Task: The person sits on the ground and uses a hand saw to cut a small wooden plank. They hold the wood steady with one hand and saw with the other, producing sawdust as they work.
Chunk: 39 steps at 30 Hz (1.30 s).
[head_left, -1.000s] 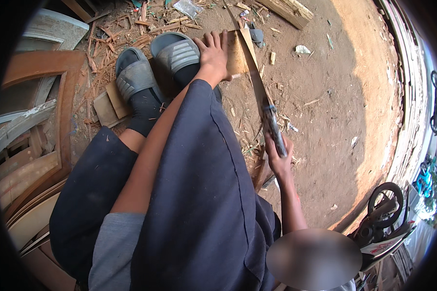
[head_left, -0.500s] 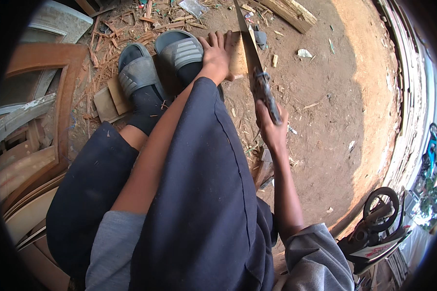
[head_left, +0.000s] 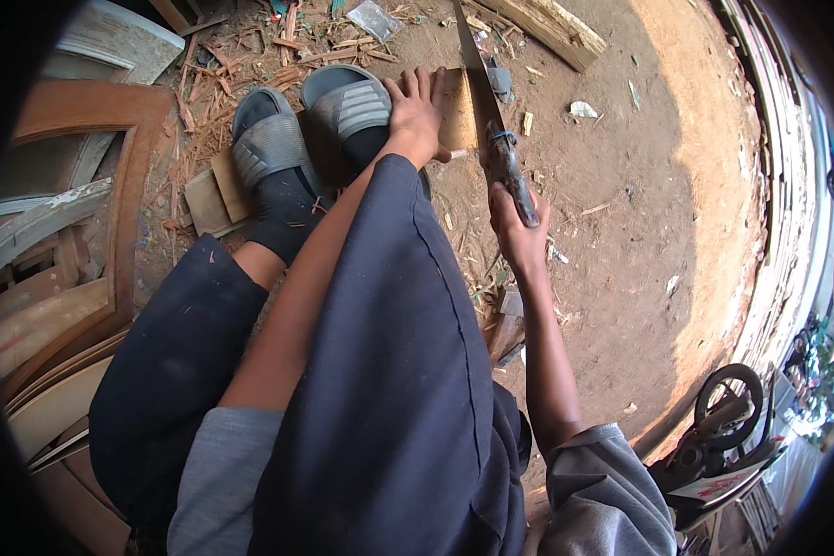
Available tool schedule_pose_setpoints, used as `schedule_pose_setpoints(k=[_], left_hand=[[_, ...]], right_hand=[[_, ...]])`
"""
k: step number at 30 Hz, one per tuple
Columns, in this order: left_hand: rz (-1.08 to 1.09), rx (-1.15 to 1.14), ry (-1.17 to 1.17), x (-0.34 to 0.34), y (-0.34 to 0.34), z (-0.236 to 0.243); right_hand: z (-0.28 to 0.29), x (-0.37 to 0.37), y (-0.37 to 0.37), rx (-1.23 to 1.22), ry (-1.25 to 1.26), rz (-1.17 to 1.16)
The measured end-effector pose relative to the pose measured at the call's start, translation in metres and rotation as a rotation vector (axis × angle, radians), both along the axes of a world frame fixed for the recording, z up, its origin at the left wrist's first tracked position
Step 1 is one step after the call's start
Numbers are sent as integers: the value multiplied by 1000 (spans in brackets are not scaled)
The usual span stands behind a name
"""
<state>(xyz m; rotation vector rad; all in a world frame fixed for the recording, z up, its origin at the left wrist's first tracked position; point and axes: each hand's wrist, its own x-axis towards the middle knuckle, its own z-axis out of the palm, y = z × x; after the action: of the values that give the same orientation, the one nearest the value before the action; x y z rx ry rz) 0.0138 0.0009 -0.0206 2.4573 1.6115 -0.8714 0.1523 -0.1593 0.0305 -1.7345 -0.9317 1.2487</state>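
My left hand [head_left: 415, 116] lies with its fingers spread on a flat piece of wood [head_left: 458, 111], pressing on it beside my foot. A handsaw [head_left: 478, 83] with a dark handle is gripped in my right hand [head_left: 521, 227]. Its long blade runs away from me along the right edge of the wood, close against it, and its far end leaves the top of the picture. Next to my left hand, a foot in a grey slide sandal [head_left: 347, 102] seems to rest on the wood. The other sandal [head_left: 267, 139] is to its left.
Wood offcuts [head_left: 218, 190] and splinters litter the ground at left. A brown wooden frame [head_left: 120, 204] and other panels lean there. A thick timber [head_left: 551, 32] lies at the far side. Stacked planks [head_left: 783, 185] line the right; a motorcycle [head_left: 713, 445] stands at lower right.
The saw and my right hand have shifted slightly forward, away from me, along the wood's edge. My left hand stays in place on the wood. The whole view has shifted a little.
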Motion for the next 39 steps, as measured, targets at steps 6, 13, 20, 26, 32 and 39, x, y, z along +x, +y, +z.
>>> schedule_pose_setpoints(k=[6,13,20,26,32,39], left_hand=[[-19,39,-2,0,-3,0],[-3,28,24,-1,0,2],[-54,63,4,3,-3,3],[-59,24,23,-3,-5,4],[-27,4,42,0,-1,4],[-60,5,44,-5,2,5]], right_hand=[[8,17,-74,-39,-16,41],[9,-2,11,-4,-99,66],[20,29,-93,-42,-75,98],[-1,6,-6,-27,-67,93],[13,29,-91,-70,-56,67],[7,-8,10,12,-62,51]])
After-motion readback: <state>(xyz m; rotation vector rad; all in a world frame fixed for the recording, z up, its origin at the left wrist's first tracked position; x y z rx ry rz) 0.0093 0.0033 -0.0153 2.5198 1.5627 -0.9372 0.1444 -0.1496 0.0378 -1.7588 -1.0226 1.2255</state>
